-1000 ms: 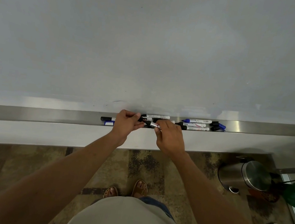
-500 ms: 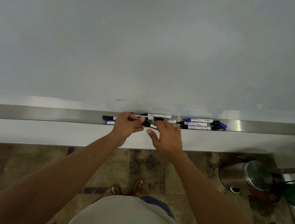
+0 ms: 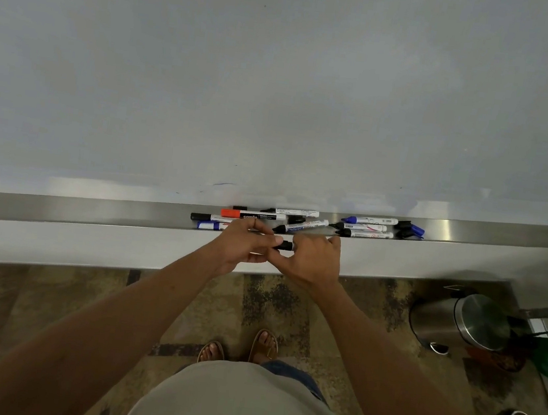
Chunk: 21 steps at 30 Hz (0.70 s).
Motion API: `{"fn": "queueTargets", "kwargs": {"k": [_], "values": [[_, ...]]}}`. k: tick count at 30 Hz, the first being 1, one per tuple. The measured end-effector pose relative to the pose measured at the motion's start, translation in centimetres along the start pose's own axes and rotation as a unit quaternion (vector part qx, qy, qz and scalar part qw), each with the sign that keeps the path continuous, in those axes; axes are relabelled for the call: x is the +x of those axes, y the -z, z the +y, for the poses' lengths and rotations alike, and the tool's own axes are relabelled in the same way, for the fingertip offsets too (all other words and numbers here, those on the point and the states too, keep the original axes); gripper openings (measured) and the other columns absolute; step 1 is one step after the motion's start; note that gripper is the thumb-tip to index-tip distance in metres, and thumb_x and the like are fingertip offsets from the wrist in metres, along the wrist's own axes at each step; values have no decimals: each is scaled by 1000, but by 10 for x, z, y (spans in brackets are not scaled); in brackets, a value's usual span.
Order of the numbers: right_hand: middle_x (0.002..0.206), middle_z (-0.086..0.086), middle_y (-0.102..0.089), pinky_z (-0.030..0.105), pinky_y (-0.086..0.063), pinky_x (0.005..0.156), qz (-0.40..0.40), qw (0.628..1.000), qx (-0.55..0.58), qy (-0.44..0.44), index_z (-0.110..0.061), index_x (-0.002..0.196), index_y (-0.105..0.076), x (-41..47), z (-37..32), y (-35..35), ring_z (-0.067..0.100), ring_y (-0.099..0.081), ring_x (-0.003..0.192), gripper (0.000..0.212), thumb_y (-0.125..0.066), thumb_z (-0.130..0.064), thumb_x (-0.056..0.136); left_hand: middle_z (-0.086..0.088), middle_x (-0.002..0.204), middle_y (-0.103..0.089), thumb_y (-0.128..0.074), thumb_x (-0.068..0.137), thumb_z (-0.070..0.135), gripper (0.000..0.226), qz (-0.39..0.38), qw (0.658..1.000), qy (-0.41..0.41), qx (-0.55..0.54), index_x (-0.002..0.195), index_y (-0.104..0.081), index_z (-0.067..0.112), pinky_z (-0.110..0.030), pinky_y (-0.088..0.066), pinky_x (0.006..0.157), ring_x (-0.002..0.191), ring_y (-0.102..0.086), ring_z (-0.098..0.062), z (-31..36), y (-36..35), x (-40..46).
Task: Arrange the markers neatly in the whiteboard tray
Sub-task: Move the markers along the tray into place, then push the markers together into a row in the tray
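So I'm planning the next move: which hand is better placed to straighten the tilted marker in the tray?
Right. The right hand is nearest the tilted marker, with fingers by its right end. The left hand grips a black marker.

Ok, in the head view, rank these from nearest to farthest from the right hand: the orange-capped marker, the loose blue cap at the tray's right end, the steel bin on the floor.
1. Orange-capped marker: in the tray, up and left of the right hand.
2. Loose blue cap: right end of the marker cluster.
3. Steel bin: on the floor, far right.
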State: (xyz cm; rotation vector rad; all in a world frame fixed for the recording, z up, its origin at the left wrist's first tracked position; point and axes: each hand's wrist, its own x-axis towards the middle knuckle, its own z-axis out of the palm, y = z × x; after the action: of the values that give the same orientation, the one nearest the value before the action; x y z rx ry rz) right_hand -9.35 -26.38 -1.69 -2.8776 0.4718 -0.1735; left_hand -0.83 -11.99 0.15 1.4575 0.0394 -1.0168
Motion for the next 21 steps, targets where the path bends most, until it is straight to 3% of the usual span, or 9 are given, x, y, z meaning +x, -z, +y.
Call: {"fn": "queueTargets", "kwargs": {"k": [5, 10, 13, 16, 18, 21], "values": [[46, -6, -54, 34, -46, 74, -6, 1000, -1, 8, -20, 51, -48, 6, 3, -1, 14, -49, 45, 58, -41, -74, 72, -9, 79, -72, -79, 74, 10, 27, 7, 1000, -10, -13, 92, -59, 6, -27, -55, 61, 72, -71, -19, 0, -8, 1], [48, -4, -57, 34, -46, 72, 9, 1000, 4, 21, -19, 53, -52, 6, 5, -6, 16, -52, 46, 56, -46, -71, 75, -12, 84, -72, -79, 75, 10, 25, 7, 1000, -24, 2, 91, -61, 5, -28, -57, 64, 76, -71, -21, -2, -7, 4], [58, -1, -64, 36, -43, 72, 20, 999, 0, 40, -17, 62, -56, 4, 9, -10, 20, -59, 57, 58, -42, -71, 79, -9, 86, -71, -77, 78, 16, 22, 20, 995, -54, 86, 92, -64, 6, -28, -56, 67, 77, -68, -16, -1, -4, 9], [77, 0, -69, 36, -38, 74, 21, 998, -19, 64, -18, 80, -59, 4, 19, -13, 21, -63, 74, 61, -34, -73, 85, -1, 79, -70, -71, 84, 26, 12, 51, 977, -97, 182, 88, -68, 15, -19, -50, 56, 68, -64, -6, -2, -5, 14], [86, 1, -70, 38, -37, 76, 19, 997, -24, 72, -18, 92, -59, 4, 26, -13, 23, -62, 81, 56, -30, -66, 91, 2, 74, -69, -68, 86, 26, 8, 75, 962, -136, 225, 83, -68, 19, -13, -45, 51, 62, -63, -4, -2, -7, 18], [93, 6, -68, 41, -37, 79, 21, 997, -31, 75, -16, 106, -58, 8, 37, -13, 28, -58, 86, 39, -34, -46, 98, 6, 78, -67, -66, 88, 22, 5, 107, 918, -196, 327, 85, -68, 18, -19, -45, 63, 67, -60, -7, -3, -4, 24]]}}
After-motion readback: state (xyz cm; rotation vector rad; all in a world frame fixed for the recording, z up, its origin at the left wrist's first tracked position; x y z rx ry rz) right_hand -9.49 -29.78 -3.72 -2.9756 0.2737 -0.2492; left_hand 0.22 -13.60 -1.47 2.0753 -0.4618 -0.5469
